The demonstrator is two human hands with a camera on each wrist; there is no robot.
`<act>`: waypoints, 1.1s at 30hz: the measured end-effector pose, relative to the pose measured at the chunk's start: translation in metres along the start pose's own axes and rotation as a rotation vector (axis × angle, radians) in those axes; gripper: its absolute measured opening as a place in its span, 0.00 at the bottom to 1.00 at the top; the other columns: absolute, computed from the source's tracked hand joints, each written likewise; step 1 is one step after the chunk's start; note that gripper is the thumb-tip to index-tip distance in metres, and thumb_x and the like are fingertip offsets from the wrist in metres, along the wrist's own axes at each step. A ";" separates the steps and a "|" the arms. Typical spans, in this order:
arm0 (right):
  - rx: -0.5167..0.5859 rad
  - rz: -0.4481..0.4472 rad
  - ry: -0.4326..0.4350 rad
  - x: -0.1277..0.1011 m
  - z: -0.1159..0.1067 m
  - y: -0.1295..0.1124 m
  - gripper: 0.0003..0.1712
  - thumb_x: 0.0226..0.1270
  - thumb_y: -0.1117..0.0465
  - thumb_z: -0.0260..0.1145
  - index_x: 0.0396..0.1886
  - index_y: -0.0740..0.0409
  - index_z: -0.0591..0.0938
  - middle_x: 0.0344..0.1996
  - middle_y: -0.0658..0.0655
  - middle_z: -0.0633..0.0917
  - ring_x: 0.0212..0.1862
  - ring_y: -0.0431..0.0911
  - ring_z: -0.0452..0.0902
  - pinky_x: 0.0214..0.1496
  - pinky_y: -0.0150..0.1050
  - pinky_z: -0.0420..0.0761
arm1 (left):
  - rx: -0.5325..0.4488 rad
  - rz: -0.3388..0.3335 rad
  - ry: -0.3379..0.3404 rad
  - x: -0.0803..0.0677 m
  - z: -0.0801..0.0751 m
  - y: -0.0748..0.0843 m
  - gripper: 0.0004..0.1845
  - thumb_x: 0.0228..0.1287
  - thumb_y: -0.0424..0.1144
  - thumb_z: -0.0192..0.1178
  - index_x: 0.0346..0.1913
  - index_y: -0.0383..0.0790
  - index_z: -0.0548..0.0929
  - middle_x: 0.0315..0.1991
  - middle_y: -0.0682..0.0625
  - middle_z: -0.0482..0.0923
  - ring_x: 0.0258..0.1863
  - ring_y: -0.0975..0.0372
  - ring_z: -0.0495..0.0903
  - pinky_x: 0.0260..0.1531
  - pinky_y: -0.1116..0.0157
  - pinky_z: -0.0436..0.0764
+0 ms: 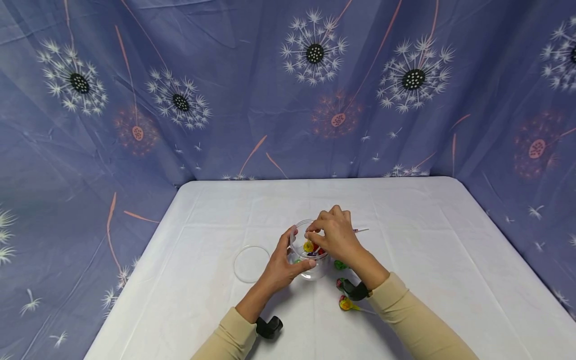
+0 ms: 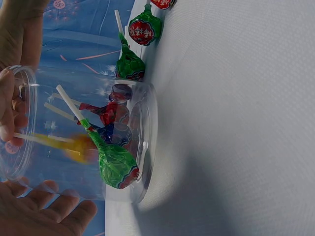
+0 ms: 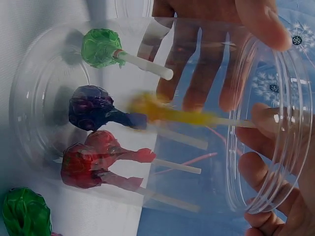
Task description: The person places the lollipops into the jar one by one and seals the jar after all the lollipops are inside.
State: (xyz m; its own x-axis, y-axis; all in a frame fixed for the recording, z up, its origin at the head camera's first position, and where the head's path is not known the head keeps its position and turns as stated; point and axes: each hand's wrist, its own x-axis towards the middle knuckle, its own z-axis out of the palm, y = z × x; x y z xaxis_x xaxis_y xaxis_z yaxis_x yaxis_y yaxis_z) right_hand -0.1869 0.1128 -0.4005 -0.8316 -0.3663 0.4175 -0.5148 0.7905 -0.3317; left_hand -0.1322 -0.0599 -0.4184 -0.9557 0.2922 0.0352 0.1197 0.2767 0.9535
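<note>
A clear plastic jar (image 1: 310,272) stands upright on the white table (image 1: 427,250). My left hand (image 1: 288,257) grips its side, thumb in front and fingers behind. My right hand (image 1: 315,232) hovers over the jar's mouth and pinches the stick of a yellow lollipop (image 3: 157,109), whose blurred head is inside the jar. At the bottom lie a green lollipop (image 3: 101,47), a purple one (image 3: 91,107) and red ones (image 3: 83,164). In the left wrist view the jar (image 2: 142,147) holds the green lollipop (image 2: 117,164) and the yellow lollipop (image 2: 81,147).
The jar's clear round lid (image 1: 251,263) lies flat to the left. Loose lollipops lie right of the jar: a green one (image 1: 340,265), a red and green one (image 1: 342,284), a yellow and red one (image 1: 346,303). A flowered blue cloth (image 1: 288,90) hangs behind the table.
</note>
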 end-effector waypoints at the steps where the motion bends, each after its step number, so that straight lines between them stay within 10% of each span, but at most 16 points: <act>1: 0.003 0.000 0.002 0.000 0.000 0.000 0.07 0.52 0.50 0.73 0.29 0.46 0.88 0.27 0.46 0.81 0.36 0.44 0.65 0.44 0.47 0.63 | -0.001 0.003 0.000 -0.001 0.000 0.002 0.48 0.56 0.39 0.67 0.74 0.38 0.48 0.73 0.38 0.53 0.72 0.45 0.56 0.69 0.44 0.58; 15: 0.118 0.047 0.143 -0.014 -0.026 0.012 0.07 0.52 0.55 0.74 0.31 0.50 0.88 0.26 0.50 0.80 0.36 0.44 0.64 0.46 0.48 0.60 | -0.008 0.005 0.017 -0.002 0.000 0.004 0.48 0.55 0.39 0.68 0.73 0.38 0.49 0.73 0.38 0.54 0.71 0.44 0.57 0.69 0.43 0.57; 33: 0.108 0.162 0.147 -0.087 -0.038 0.027 0.09 0.46 0.61 0.77 0.31 0.50 0.87 0.27 0.47 0.81 0.38 0.42 0.64 0.44 0.43 0.57 | 0.004 -0.029 0.023 -0.006 0.000 0.010 0.47 0.55 0.39 0.68 0.73 0.37 0.51 0.73 0.38 0.53 0.72 0.44 0.55 0.70 0.43 0.56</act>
State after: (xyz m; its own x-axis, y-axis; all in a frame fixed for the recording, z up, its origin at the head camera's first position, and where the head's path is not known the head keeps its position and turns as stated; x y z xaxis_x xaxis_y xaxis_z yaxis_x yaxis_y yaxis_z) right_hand -0.1207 0.1846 -0.4133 -0.8699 -0.1572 0.4676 -0.4029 0.7733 -0.4895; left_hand -0.1256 -0.0585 -0.4096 -0.9646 0.2633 0.0142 0.0929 0.2890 0.9528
